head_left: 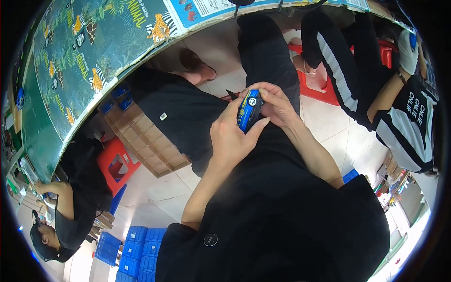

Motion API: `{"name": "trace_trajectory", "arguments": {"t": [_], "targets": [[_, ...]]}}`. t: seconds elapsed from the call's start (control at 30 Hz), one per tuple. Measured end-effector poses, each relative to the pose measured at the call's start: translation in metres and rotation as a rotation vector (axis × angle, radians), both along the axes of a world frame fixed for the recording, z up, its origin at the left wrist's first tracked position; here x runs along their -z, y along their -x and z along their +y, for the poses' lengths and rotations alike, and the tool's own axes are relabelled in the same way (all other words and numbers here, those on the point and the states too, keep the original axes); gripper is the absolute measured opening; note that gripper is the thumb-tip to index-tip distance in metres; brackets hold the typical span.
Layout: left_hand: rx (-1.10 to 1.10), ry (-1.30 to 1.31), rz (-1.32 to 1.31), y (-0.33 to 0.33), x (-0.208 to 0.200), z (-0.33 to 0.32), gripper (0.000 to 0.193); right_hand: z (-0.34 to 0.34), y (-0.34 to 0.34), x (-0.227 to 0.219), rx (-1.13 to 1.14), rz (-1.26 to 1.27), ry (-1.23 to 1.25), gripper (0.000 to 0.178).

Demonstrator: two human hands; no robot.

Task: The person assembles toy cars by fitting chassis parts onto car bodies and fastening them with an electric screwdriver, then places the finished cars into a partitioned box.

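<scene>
A small blue toy car [247, 112] with yellow markings and a silver-spoked wheel is held above my lap, tilted so that one side faces up. My left hand [231, 137] grips it from the left, with the thumb along its lower end. My right hand [280, 107] closes round the far end and the right side, its thumb near the wheel. The fingers hide part of the car's body. Beside the left fingertips a thin dark pointed piece [231, 94] sticks out; I cannot make out what it is.
A worktable [108, 40] with a printed animal cover curves across the far left. Below it stands a divided cardboard tray [143, 136]. Co-workers sit at both sides, near red stools [117, 162]. Blue crates [136, 251] are stacked at the lower left.
</scene>
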State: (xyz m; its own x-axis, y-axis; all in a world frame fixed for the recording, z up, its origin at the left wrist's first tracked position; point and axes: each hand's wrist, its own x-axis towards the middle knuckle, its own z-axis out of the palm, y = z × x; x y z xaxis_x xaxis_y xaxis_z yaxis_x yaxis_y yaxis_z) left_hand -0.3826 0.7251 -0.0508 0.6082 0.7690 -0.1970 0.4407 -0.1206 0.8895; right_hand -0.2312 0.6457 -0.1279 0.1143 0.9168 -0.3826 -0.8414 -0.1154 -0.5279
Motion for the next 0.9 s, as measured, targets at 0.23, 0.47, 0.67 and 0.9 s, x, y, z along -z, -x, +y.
{"name": "trace_trajectory", "arguments": {"t": [0.23,0.47,0.67,0.9], "targets": [[-0.011,0.036,0.019,0.002,0.002,-0.001,0.053,-0.001,0.001,0.003,-0.016,-0.005,0.021,0.031],[-0.104,0.939,-0.289,0.012,0.051,0.011,0.033,0.022,0.004,-0.017,-0.046,-0.769,0.318,0.020],[-0.180,1.433,-0.445,0.026,0.074,0.009,0.040,0.054,-0.002,-0.029,-0.397,-1.281,0.488,0.031],[-0.205,1.585,-0.557,0.029,0.083,0.006,0.042,0.059,-0.006,-0.031,-0.512,-1.522,0.413,0.028]]}}
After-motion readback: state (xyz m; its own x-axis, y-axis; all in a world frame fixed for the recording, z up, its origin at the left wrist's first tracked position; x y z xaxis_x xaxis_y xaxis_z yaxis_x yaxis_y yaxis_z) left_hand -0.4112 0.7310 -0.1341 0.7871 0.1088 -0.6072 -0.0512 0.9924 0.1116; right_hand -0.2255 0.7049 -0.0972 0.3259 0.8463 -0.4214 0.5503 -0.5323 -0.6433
